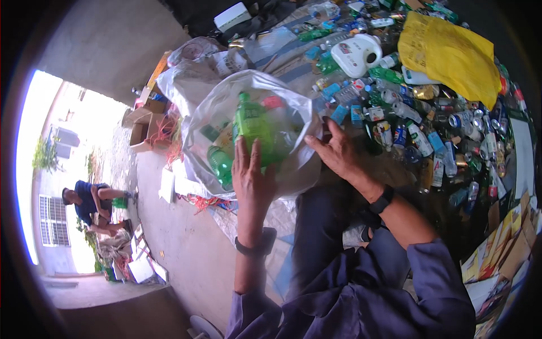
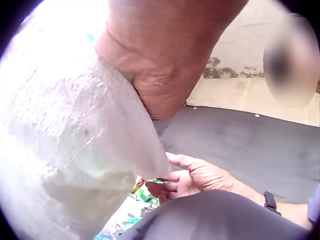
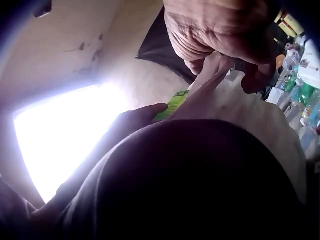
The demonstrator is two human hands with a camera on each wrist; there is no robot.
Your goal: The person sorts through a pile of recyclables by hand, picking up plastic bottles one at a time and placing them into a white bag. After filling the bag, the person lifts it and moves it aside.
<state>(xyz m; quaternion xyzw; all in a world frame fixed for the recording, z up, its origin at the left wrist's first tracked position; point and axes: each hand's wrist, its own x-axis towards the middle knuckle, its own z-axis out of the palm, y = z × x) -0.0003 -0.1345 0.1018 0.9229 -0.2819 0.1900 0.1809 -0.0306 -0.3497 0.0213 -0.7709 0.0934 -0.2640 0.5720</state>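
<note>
A white sack (image 1: 195,150) stands with its mouth wide, holding green bottles and other containers. In the head view my left hand (image 1: 252,178) lies with extended fingers against an upright green bottle (image 1: 248,118) inside it. My right hand (image 1: 341,152) is at the sack's right rim. From the right wrist, that hand (image 3: 225,35) pinches a gathered fold of the sack (image 3: 212,70), with a green label (image 3: 172,104) beyond. The left wrist view has my left hand (image 2: 160,60) large above the sack (image 2: 75,125), its fingertips hidden, and my right hand (image 2: 200,177) at the edge.
Bottles and cans (image 1: 418,135) cover the ground at the right, with a yellow sack (image 1: 446,53) and a white jug (image 1: 357,55) among them. Flattened cardboard (image 1: 499,248) lies at lower right. A person (image 1: 90,200) sits at far left, near a cardboard box (image 1: 141,133).
</note>
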